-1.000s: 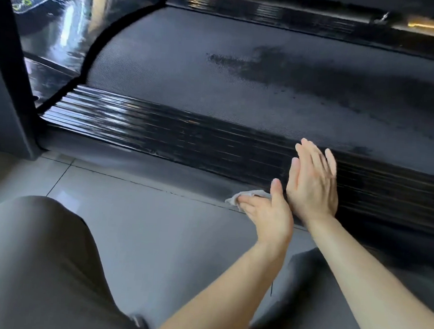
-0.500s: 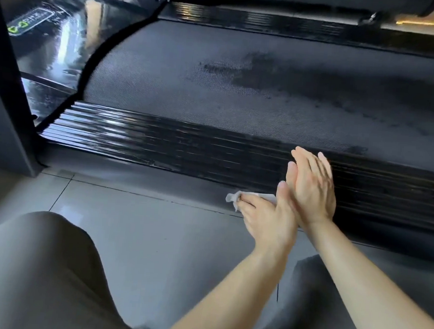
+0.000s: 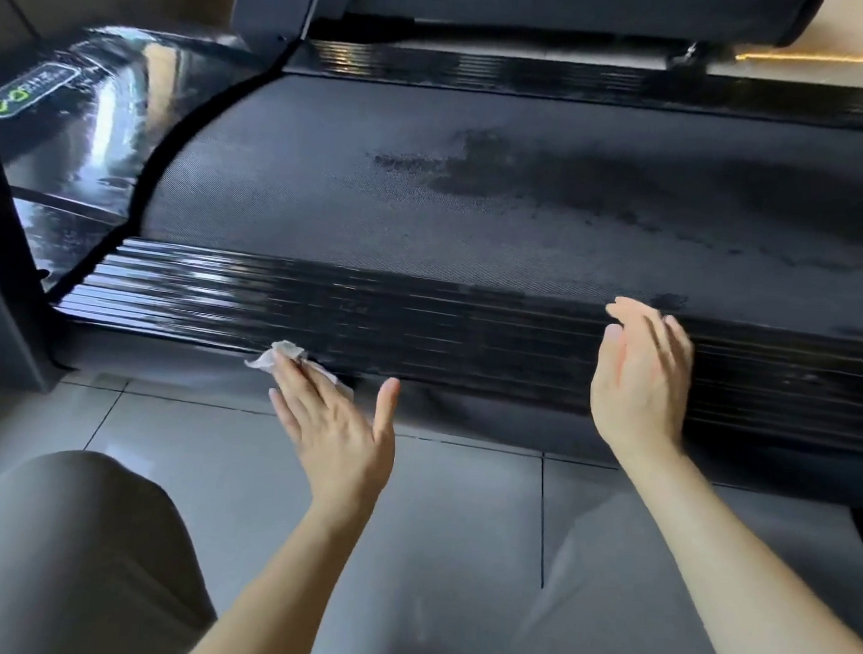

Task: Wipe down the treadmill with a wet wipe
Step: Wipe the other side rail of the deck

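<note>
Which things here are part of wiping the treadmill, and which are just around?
Job: crumpled white wet wipe, left hand pressing it, glossy black ribbed side rail, dark textured treadmill belt.
Around: grey floor tiles, green logo sticker.

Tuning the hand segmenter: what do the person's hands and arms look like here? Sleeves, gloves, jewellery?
Left hand and right hand are bare: no gloves, rings or watch visible. Left forearm and right forearm are uncovered to the frame edge, with no sleeves in view. A grey garment covers the left knee.
</note>
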The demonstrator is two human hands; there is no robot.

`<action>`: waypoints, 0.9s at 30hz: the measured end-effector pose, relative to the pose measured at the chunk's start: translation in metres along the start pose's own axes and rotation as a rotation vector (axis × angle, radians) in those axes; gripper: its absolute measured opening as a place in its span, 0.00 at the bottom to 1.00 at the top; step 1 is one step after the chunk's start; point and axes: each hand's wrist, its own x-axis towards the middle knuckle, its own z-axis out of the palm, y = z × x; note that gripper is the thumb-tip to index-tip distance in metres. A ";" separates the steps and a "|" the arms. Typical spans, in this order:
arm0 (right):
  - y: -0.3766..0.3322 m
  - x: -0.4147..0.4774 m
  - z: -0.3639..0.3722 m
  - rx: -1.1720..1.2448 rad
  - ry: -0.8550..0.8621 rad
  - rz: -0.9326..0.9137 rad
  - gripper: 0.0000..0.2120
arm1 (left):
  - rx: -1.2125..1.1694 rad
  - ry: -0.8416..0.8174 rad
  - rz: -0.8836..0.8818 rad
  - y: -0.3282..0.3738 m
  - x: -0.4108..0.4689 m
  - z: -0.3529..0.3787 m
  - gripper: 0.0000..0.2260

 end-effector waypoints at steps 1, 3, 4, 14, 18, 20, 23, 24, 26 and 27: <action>0.013 -0.001 -0.008 -0.056 0.017 0.019 0.17 | 0.070 -0.016 0.122 0.005 -0.002 -0.002 0.45; 0.031 -0.004 -0.013 -0.125 0.011 0.077 0.16 | 0.142 -0.084 0.370 0.029 -0.007 -0.001 0.44; 0.033 -0.006 -0.012 -0.138 0.003 0.092 0.16 | 0.157 -0.134 0.462 0.046 -0.011 0.001 0.45; 0.035 -0.010 -0.012 -0.113 -0.016 0.065 0.16 | 0.064 -0.370 1.087 0.136 -0.033 0.019 0.40; 0.032 -0.010 -0.010 -0.129 -0.021 0.085 0.16 | 0.163 -0.344 0.819 0.064 0.041 -0.009 0.47; 0.028 -0.009 -0.008 -0.136 -0.033 0.104 0.17 | 0.291 -0.417 0.639 0.051 0.076 -0.017 0.52; 0.028 -0.007 -0.008 -0.132 -0.030 0.112 0.17 | 0.259 -0.518 0.632 0.086 0.092 -0.004 0.52; 0.029 -0.007 -0.009 -0.127 -0.026 0.106 0.16 | 0.191 -0.517 0.718 0.107 0.088 0.005 0.49; 0.030 -0.006 -0.009 -0.126 -0.024 0.108 0.16 | 0.058 -0.525 0.870 0.153 0.069 0.026 0.40; 0.031 -0.006 -0.009 -0.120 -0.028 0.117 0.16 | 0.044 -0.569 0.943 0.172 0.057 0.032 0.39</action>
